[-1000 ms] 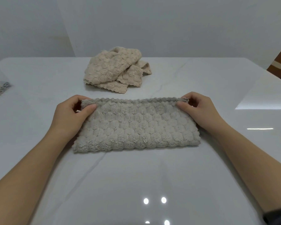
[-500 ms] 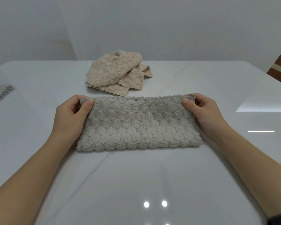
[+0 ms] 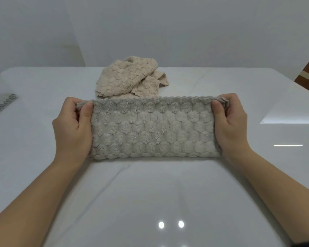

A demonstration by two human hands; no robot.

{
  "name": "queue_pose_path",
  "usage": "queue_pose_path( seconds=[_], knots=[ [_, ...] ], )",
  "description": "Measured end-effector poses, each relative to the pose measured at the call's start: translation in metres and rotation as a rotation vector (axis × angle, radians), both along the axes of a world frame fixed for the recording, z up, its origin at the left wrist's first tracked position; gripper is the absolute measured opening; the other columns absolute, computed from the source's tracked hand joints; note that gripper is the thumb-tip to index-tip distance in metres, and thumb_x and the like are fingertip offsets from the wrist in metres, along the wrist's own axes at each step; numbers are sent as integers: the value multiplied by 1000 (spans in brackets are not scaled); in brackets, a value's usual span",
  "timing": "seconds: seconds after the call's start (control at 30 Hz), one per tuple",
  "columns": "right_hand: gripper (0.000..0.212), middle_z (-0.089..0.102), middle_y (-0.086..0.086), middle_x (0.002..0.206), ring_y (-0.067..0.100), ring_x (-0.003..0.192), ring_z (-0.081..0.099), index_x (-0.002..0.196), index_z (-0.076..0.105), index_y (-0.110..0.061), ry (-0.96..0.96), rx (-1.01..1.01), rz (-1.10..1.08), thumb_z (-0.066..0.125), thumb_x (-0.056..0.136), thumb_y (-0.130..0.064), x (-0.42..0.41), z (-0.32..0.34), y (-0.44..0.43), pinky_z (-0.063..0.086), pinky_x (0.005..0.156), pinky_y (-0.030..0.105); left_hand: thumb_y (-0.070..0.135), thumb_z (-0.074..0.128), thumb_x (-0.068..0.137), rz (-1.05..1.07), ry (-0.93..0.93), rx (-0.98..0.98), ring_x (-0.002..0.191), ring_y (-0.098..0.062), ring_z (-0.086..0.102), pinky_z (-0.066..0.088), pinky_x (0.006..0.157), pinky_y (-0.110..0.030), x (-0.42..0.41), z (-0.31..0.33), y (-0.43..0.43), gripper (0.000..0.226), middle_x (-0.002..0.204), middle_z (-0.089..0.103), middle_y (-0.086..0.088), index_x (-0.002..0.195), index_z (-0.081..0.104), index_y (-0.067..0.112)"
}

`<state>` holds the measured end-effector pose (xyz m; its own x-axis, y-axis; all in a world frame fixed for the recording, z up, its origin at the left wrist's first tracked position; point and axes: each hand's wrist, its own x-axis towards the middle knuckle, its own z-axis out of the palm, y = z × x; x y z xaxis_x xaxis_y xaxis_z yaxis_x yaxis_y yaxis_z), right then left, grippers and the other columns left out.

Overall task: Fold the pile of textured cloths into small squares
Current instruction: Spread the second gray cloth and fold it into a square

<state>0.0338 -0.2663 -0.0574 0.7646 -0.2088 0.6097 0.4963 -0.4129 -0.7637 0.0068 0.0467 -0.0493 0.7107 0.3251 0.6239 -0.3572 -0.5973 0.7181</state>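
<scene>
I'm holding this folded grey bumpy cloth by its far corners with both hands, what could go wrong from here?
The left hand and right hand pinch only the far corners of the grey bubble-textured cloth, so the layers may slip out of line. Its far edge looks close to the crumpled beige textured cloth pile; a forward move could snag it. The glossy white table may let the cloth slide.

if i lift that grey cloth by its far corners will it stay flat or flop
Probably flops: the grey cloth is plush and already doubled over. Likely light: the left hand and right hand pinch only its far corners. The glossy table may let it slide.
</scene>
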Motion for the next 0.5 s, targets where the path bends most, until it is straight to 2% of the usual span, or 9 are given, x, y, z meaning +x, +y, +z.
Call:
queue_pose_path(
  seconds=[0.1, 0.17, 0.23, 0.37, 0.5],
  knots=[
    [4, 55, -17, 74, -6, 69, 49, 96, 51, -20, 7, -12, -43, 53, 100, -21, 5, -2, -3, 40, 68, 19, 30, 49, 100, 23, 10, 15, 60, 7, 44, 33, 58, -13, 2, -1, 3, 25, 67, 54, 10, 77, 43, 33],
    [5, 55, -20, 72, -6, 68, 49, 95, 52, -20, 15, -23, -44, 53, 99, -23, 5, -4, -4, 39, 67, 19, 30, 50, 100, 14, 12, 10, 60, 7, 44, 34, 58, -13, 1, -1, 3, 24, 67, 56, 16, 77, 44, 33],
    [7, 55, -23, 70, -5, 66, 47, 93, 53, -20, 23, -15, -28, 54, 99, -23, 0, -2, -3, 39, 65, 19, 30, 51, 100, 5, 12, -9, 60, 6, 44, 33, 58, -14, -3, 0, 3, 24, 66, 53, 15, 76, 45, 34],
    [13, 55, -27, 74, -5, 68, 47, 91, 49, -33, -26, 3, 41, 52, 98, -22, -18, 7, -2, 39, 65, 16, 23, 49, 100, -64, -63, -59, 67, 9, 46, 36, 63, -11, -18, 13, -3, 22, 73, 55, 28, 82, 46, 34],
    [20, 54, -25, 74, -3, 67, 46, 94, 49, -35, -29, 33, 105, 50, 95, -15, -40, 11, -5, 38, 64, 14, 20, 51, 98, -118, -107, -55, 74, 10, 50, 39, 68, -10, -41, 18, -3, 19, 82, 58, 31, 89, 49, 37]
  ],
)
